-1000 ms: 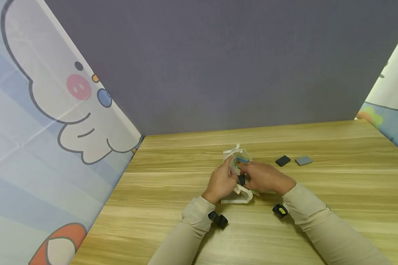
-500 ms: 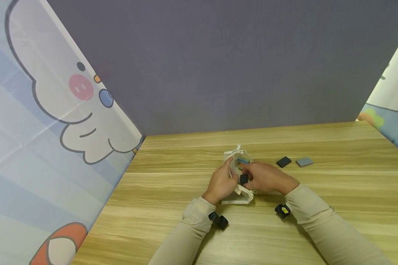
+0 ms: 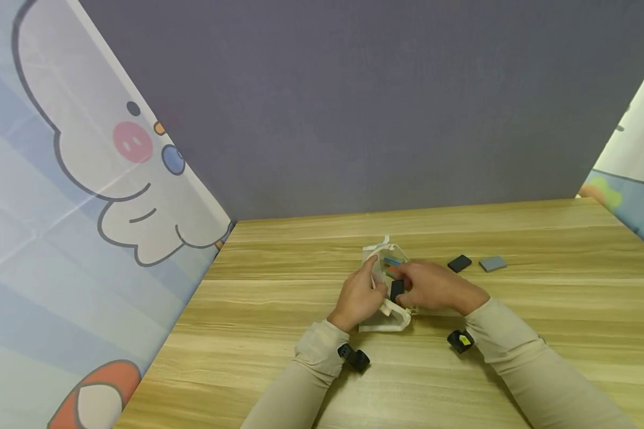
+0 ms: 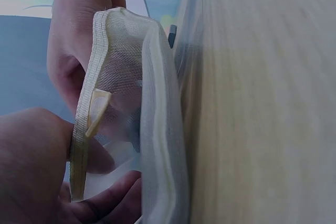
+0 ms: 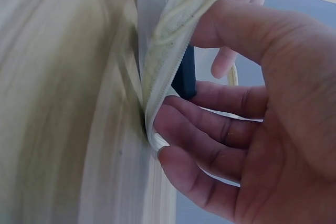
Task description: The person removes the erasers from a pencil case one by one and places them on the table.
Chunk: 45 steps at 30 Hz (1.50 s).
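A white mesh pouch (image 3: pixel 384 320) lies on the wooden table with its mouth spread, a pale cord at its edge. My left hand (image 3: pixel 356 298) grips the left side of the mouth, the rim (image 4: pixel 84 129) running between thumb and fingers. Reaching into the opening from the right, my right hand (image 3: pixel 434 288) pinches a small black rectangular block (image 3: pixel 397 289) between thumb and fingers. The same black block (image 5: pixel 185 74) shows beside the rim in the right wrist view, partly covered by the pouch. Inside the pouch lie a blue piece (image 3: pixel 393 261) and an orange bit, mostly hidden.
Right of the pouch, another black block (image 3: pixel 459 263) and a grey block (image 3: pixel 493 264) lie flat on the table (image 3: pixel 279 286). A dark grey panel (image 3: pixel 381 107) stands behind the table. Printed cloth (image 3: pixel 48 238) hangs on the left side.
My right hand has shifted slightly right, and the black block it pinches shows more clearly in the pouch mouth. The left hand keeps its hold. The head view has moved a little.
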{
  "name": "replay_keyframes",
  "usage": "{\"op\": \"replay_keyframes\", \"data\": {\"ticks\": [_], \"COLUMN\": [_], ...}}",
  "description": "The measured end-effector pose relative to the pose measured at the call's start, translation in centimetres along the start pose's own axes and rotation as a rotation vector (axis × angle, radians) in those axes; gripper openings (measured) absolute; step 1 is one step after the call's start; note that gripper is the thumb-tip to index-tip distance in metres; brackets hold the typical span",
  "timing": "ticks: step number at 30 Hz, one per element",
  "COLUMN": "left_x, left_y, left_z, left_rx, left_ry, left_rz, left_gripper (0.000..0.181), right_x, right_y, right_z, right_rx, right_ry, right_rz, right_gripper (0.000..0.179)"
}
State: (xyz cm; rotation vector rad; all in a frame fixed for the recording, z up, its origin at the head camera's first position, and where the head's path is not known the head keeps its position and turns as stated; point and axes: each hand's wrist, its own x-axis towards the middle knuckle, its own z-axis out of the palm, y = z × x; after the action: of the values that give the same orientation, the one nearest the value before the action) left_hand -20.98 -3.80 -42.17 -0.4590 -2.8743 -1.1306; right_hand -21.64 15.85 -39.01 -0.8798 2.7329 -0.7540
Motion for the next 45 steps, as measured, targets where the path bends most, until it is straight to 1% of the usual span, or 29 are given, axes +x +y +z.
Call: {"op": "replay_keyframes", "data": {"ticks": [6, 13, 17, 25, 32, 45], "left_x": [-0.1, -0.1, -0.1, -0.1, -0.1, -0.1], "left_y": [0.0, 0.1, 0.1, 0.0, 0.0, 0.1], "left_z": [0.0, 0.0, 0.0, 0.0, 0.0, -0.1], "left_rx": [-0.012, -0.012, -0.002, 0.011, 0.016, 0.010], "left_ry": [-0.013, 0.003, 0.014, 0.012, 0.015, 0.012], "left_rz": [-0.007, 0.010, 0.020, 0.028, 0.027, 0.029], "left_gripper": [0.066, 0.062, 0.061, 0.059, 0.058, 0.057], "right_x": [-0.1, -0.3, -0.5, -1.0, -1.0, -1.0], "right_y": [-0.1, 0.1, 0.3, 0.4, 0.4, 0.7], "right_z": [-0.2, -0.3, -0.3, -0.4, -0.5, -0.9], "right_rx": [0.029, -0.001, 0.003, -0.021, -0.045, -0.045], "right_ry": [0.001, 0.027, 0.045, 0.072, 0.092, 0.100], "right_rz": [0.028, 0.032, 0.025, 0.023, 0.017, 0.048], "right_gripper": [0.056, 0.048, 0.044, 0.033, 0.035, 0.036]}}
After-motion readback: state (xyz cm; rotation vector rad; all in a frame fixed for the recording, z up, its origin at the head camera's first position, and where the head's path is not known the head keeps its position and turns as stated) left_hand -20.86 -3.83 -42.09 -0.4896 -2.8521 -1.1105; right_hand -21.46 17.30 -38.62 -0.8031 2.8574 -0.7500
